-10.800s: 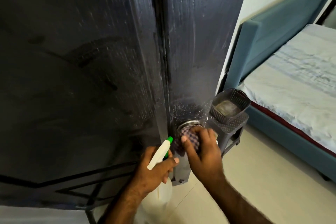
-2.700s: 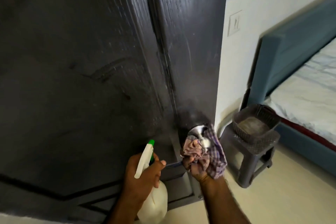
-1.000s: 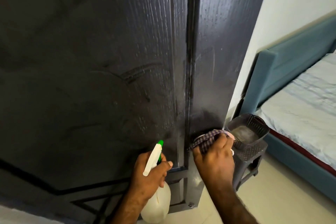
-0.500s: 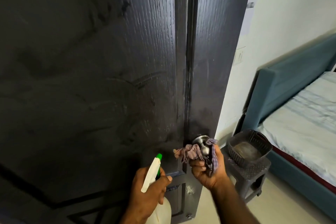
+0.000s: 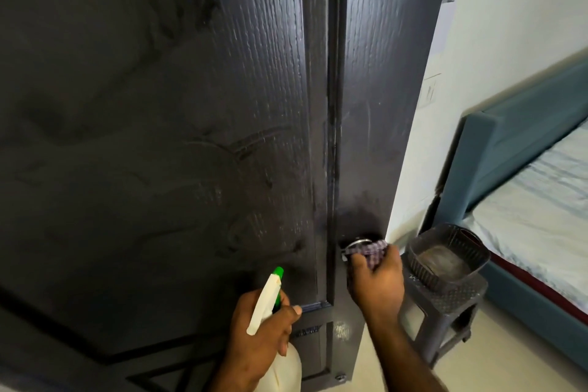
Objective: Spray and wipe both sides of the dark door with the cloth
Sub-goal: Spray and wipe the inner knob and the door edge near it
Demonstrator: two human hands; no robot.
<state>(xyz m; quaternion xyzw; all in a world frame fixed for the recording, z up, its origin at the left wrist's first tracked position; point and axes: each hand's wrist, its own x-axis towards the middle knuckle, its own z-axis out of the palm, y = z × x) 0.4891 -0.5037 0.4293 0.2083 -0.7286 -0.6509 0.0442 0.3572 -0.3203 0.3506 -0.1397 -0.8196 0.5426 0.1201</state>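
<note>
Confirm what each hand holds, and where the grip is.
Left hand: spray bottle, gripped at the neck below the trigger head. Right hand: checked cloth, bunched in the fingers over the door knob.

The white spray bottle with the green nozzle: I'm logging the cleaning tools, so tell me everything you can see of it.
The white plastic spray bottle with the green nozzle tip has a slim white trigger head ending in a small green tip, aimed up toward the dark wood-grain door. Its rounded, cream-white body shows below the fist, cut off by the frame's bottom edge. The left hand grips its neck, fingers wrapped around the trigger area. Liquid level cannot be seen.
</note>
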